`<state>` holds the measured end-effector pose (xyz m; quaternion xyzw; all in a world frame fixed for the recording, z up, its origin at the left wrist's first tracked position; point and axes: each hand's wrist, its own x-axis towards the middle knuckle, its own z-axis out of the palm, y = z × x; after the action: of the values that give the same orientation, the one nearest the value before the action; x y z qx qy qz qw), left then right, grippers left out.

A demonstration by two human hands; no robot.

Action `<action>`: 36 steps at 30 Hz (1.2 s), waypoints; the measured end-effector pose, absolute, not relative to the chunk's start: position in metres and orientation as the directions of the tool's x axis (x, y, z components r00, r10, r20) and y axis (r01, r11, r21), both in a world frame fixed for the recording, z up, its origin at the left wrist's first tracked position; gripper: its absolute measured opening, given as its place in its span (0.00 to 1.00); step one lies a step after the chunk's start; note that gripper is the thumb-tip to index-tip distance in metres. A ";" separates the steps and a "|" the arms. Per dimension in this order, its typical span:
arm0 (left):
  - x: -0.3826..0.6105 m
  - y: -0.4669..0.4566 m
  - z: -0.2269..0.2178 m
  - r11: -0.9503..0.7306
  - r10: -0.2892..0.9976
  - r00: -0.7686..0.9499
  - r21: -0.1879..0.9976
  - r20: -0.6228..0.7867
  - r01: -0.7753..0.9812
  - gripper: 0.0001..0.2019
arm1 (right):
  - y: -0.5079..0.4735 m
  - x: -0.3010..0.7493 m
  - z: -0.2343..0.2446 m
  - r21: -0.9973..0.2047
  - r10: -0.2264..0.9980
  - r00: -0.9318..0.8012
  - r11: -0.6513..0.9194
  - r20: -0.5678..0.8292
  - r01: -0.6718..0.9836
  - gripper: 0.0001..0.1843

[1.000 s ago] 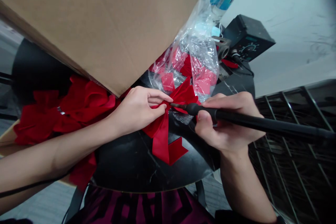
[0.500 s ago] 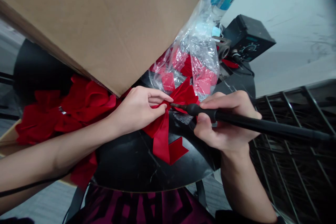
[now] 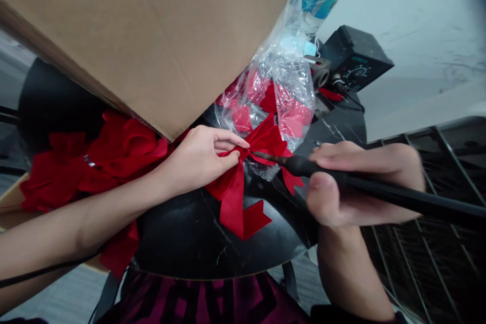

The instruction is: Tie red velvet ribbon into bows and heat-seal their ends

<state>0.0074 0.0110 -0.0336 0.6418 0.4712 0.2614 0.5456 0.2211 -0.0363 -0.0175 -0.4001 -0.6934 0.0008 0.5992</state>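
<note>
The left hand [image 3: 197,162] has its fingers shut tight on a red cloth bow [image 3: 266,139]; the bow sits on a round black tabletop [image 3: 182,235]; the right hand [image 3: 360,187] has its fingers shut around a long black soldering iron [image 3: 299,164], its thin tip at the bow.

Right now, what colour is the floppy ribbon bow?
Bright red, best seen in the head view: the red ribbon bow pinched by the left hand.

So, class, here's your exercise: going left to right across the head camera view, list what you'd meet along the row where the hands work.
Crumpled red ribbon bows → left hand → red ribbon bow → right hand holding a soldering iron → black wire rack
</note>
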 end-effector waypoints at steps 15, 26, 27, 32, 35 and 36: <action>0.011 0.008 -0.031 0.021 0.888 0.433 0.955 -0.153 0.295 0.14 | -0.044 0.215 -0.018 -0.451 0.623 -0.080 0.643 0.778 0.619 0.10; 0.008 0.008 -0.035 0.021 0.887 0.440 0.964 -0.142 0.267 0.13 | -0.043 0.215 -0.024 -0.439 0.633 -0.115 0.644 0.765 0.626 0.11; 0.008 0.008 -0.035 0.018 0.887 0.440 0.963 -0.140 0.269 0.14 | -0.044 0.214 -0.024 -0.441 0.634 -0.123 0.650 0.763 0.619 0.12; 0.009 0.008 -0.033 0.018 0.887 0.437 0.958 -0.148 0.288 0.14 | -0.045 0.216 -0.025 -0.411 0.634 -0.145 0.640 0.760 0.649 0.10; 0.009 0.009 -0.033 0.014 0.886 0.439 0.954 -0.150 0.299 0.14 | -0.044 0.219 -0.029 -0.355 0.584 -0.158 0.663 0.796 0.660 0.10; 0.009 0.009 -0.034 0.010 0.886 0.440 0.954 -0.147 0.300 0.15 | -0.043 0.220 -0.030 -0.353 0.578 -0.161 0.670 0.800 0.653 0.10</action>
<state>0.0089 0.0086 -0.0337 0.6503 0.4559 0.2687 0.5450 0.2197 -0.0429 -0.0297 -0.4044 -0.7609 -0.0368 0.5060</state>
